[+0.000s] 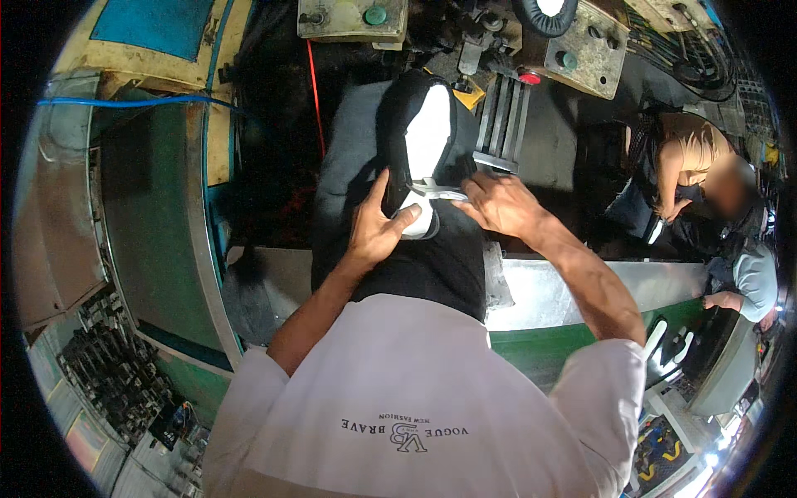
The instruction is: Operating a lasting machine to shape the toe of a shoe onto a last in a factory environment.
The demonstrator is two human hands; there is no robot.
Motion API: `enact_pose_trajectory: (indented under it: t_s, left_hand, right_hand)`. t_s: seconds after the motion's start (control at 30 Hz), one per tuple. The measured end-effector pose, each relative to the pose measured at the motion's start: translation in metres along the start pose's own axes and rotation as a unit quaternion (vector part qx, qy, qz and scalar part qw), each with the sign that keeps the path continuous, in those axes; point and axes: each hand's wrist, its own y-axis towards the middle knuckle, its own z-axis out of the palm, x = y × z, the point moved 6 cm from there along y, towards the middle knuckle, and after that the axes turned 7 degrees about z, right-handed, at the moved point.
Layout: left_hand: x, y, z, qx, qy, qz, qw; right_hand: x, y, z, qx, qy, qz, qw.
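Observation:
Across my lap lies a black shoe upper (393,133) with a long white underside (428,133) facing up. My left hand (378,231) grips its near end from the left, index finger along the black edge and thumb on the white surface. In my right hand (504,203) is a pale grey, curved piece (442,192) that looks like a small hand tool, though its exact kind cannot be made out. The piece reaches over the white underside, beside the black edge. My right fingers are closed around its right end and partly hide it.
Beyond my knees stand control boxes with green buttons (375,15) and a machine with metal bars (503,124). Another black-and-white shoe part (548,12) is at the top. A green-sided bench (531,353) runs right. One co-worker (693,158) sits at right; another person's sleeve (754,280) shows below.

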Motion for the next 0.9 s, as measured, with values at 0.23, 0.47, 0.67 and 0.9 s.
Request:
enact_pose_trajectory:
  t_s: [0.23,0.47,0.67,0.9]
  left_hand:
    - [-0.003,0.009,0.006,0.075,-0.348,-0.129,0.926]
    - [-0.011,0.014,0.013,0.034,-0.014,-0.035,0.999]
    - [-0.009,0.02,0.014,0.032,0.05,0.047,0.997]
    - [-0.008,0.044,0.007,0.089,-0.229,-0.101,0.964]
  right_hand:
    - [-0.002,-0.009,0.008,0.22,0.116,0.157,0.956]
    - [-0.015,-0.01,-0.026,0.165,0.153,0.168,0.96]
    - [-0.023,0.016,-0.014,0.044,0.063,0.103,0.992]
    - [-0.025,0.004,-0.003,0.062,0.067,0.129,0.988]
